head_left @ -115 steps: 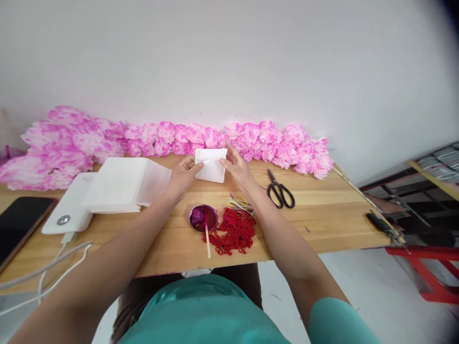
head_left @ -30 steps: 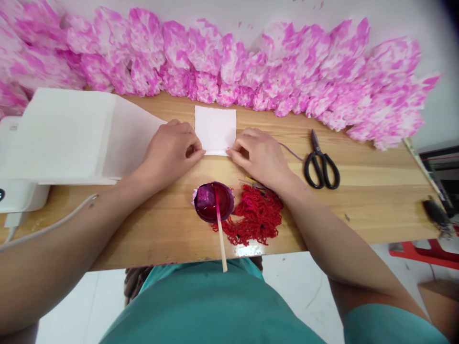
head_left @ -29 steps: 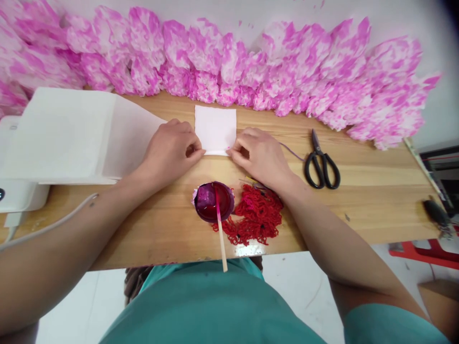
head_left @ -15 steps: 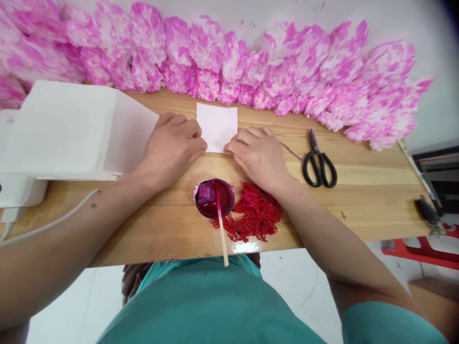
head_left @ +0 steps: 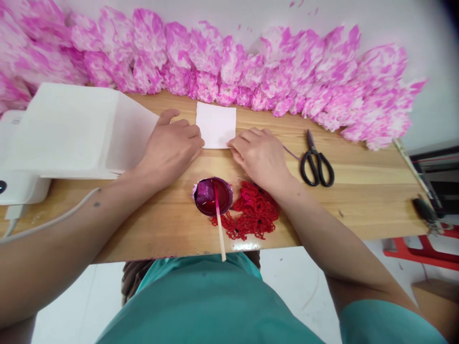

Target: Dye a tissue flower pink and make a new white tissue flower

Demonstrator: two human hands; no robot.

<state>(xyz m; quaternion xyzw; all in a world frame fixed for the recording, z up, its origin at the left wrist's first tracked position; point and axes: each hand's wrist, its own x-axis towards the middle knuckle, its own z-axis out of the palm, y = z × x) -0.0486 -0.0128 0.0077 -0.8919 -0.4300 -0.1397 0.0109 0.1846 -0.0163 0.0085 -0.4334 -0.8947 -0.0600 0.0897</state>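
A small square of white paper point(head_left: 216, 125) lies on the wooden table in front of me. My left hand point(head_left: 175, 145) has its curled fingers and thumb closed at the near left corner, with the index finger raised. At the near right corner, my right hand point(head_left: 258, 154) pinches the paper between thumb and fingers. Closer to my body stands a small cup point(head_left: 230, 200) of dark red liquid, stained purple at the rim. A pale wooden stick point(head_left: 220, 234) leans out of it toward me. Beside the cup is a heap of red yarn point(head_left: 256, 212), partly under my right wrist.
Black-handled scissors point(head_left: 316, 165) lie to the right, near a thin purple thread point(head_left: 291, 152). A white paper stack point(head_left: 71, 129) rests on a white device point(head_left: 39, 191) with a cable point(head_left: 68, 215) at left. Pink-and-white ruffled flowers point(head_left: 208, 52) line the back. Keys point(head_left: 428, 215) lie at far right.
The view has shifted slightly. My left index finger has lifted away from the others. Both hands stay at the paper's near corners, which shows a little more between them.
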